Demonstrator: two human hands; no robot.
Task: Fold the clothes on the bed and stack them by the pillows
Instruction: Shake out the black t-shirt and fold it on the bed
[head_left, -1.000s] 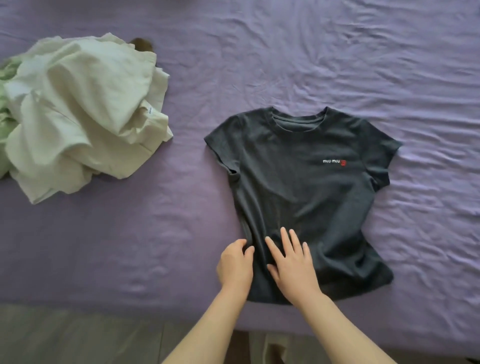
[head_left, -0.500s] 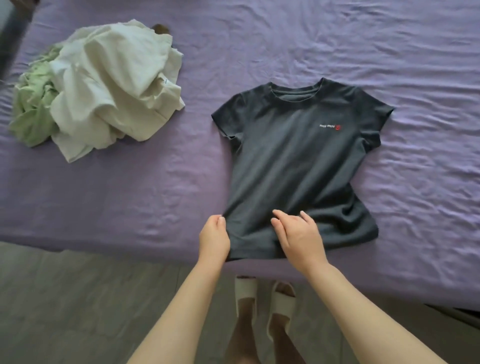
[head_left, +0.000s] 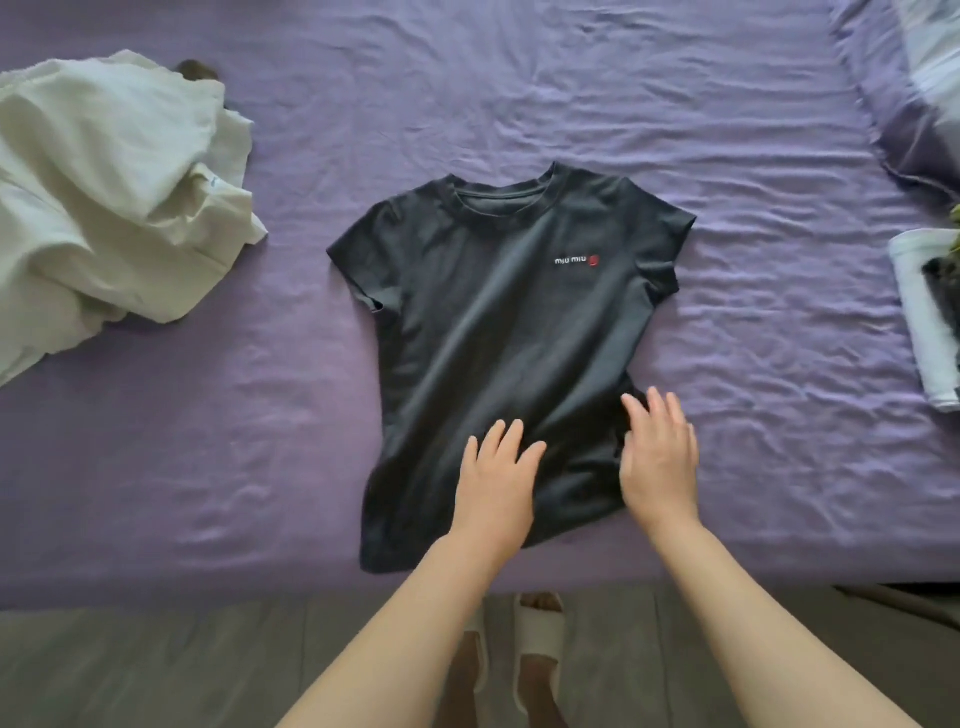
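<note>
Head view: dark T-shirt (head_left: 498, 332) lies flat, front up, mid-bed on the purple sheet (head_left: 753, 312), long axis running from near edge to collar at far end. Left hand (head_left: 496, 483) and right hand (head_left: 658, 457) rest on its hem area, fingers spread straight. White clothes pile (head_left: 104, 197) lies far left.

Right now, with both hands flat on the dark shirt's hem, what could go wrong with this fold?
The dark T-shirt lies skewed, its hem at the bed's near edge; folding from here could come out lopsided, or the hem could slip off toward the floor. The fabric under the right hand is bunched, so a crease may get folded in unless it is smoothed first. The left hand lies flat, gripping nothing.
</note>
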